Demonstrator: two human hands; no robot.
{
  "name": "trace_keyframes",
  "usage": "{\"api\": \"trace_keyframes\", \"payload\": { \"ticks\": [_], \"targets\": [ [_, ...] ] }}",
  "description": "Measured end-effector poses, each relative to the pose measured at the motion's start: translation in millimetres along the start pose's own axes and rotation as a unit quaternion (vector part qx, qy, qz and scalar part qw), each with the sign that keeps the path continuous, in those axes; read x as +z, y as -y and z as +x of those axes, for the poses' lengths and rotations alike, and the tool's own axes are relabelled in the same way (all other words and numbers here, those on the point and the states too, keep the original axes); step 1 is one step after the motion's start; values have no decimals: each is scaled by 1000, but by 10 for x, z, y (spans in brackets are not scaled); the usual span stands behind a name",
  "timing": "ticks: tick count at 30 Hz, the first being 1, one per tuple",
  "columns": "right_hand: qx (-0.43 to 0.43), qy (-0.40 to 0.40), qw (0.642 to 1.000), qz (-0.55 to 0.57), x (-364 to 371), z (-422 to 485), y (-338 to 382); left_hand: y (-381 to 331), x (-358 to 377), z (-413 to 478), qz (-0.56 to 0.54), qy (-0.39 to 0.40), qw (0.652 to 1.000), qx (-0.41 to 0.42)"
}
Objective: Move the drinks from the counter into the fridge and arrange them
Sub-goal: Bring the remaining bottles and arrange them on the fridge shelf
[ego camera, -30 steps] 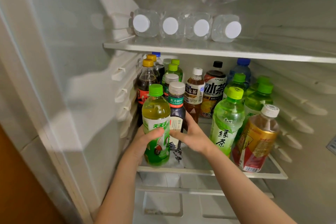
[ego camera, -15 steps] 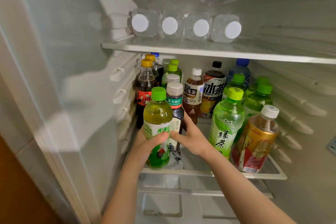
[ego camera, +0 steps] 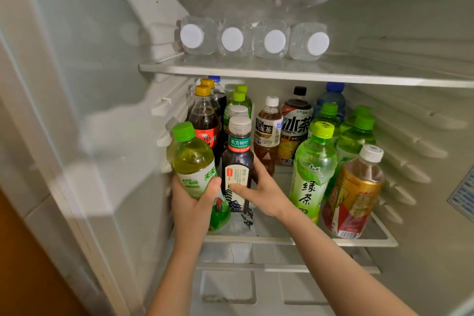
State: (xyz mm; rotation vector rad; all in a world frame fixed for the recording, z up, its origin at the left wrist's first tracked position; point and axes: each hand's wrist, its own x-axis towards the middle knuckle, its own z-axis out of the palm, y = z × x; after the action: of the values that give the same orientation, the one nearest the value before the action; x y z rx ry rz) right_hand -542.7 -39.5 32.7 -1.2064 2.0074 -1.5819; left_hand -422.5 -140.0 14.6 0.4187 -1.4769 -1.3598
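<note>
Inspection finds both hands inside the fridge [ego camera: 115, 84], at the front left of the middle shelf [ego camera: 282, 240].

My left hand [ego camera: 191, 202] grips the green-capped bottle [ego camera: 193, 161]. The thumb lies across the front of its white label and the fingers curl round the back, out of sight. This bottle is tilted, its cap leaning left toward the fridge wall. I cannot tell whether its base rests on the shelf.

My right hand [ego camera: 264, 192] grips the dark bottle [ego camera: 238, 161] with the silver cap. The thumb presses on the front of the label and the fingers wrap round its right side. That bottle stands upright, just beside my left thumb.

Directly behind my left fingers stands a cola bottle [ego camera: 204, 115] with a yellow cap, with more bottles in file behind it. Beyond my right fingers stand an oolong tea bottle [ego camera: 268, 131] and a black-capped iced tea bottle [ego camera: 295, 126]. Just right of my right wrist a green tea bottle [ego camera: 313, 169] stands upright. Further right is a gold-and-red bottle [ego camera: 351, 195], leaning left.

Above both hands, on the upper shelf [ego camera: 282, 72], four water bottles [ego camera: 232, 38] lie on their sides, white caps facing me.
</note>
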Motion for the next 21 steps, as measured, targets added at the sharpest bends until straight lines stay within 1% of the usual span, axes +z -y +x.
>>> {"api": "trace_keyframes", "payload": {
  "ticks": [4, 9, 10, 12, 14, 17, 19, 21],
  "targets": [
    [31, -7, 999, 13, 19, -74, 13, -1, 8, 17, 21, 12, 1000, -11],
    [24, -69, 997, -8, -5, -368, 238, 27, 32, -33, 42, 34, 998, -27],
    [17, -85, 996, -14, -28, -457, 292, 38, 38, -45, 45, 34, 998, -26],
    [-35, -127, 991, -30, -104, -646, 386, 56, 47, -57, 43, 34, 998, -18],
    [-94, -182, 977, -61, -207, -819, 495, 68, 49, -58, 45, 36, 998, -4],
    [-163, -280, 941, -99, -390, -1006, 570, 90, 43, -68, 51, 40, 998, 12],
    [-176, -334, 920, -106, -506, -1065, 579, 122, 37, -90, 63, 45, 997, 15],
    [-174, -369, 907, -102, -606, -1085, 589, 147, 37, -113, 77, 45, 996, 15]
  ]
}}
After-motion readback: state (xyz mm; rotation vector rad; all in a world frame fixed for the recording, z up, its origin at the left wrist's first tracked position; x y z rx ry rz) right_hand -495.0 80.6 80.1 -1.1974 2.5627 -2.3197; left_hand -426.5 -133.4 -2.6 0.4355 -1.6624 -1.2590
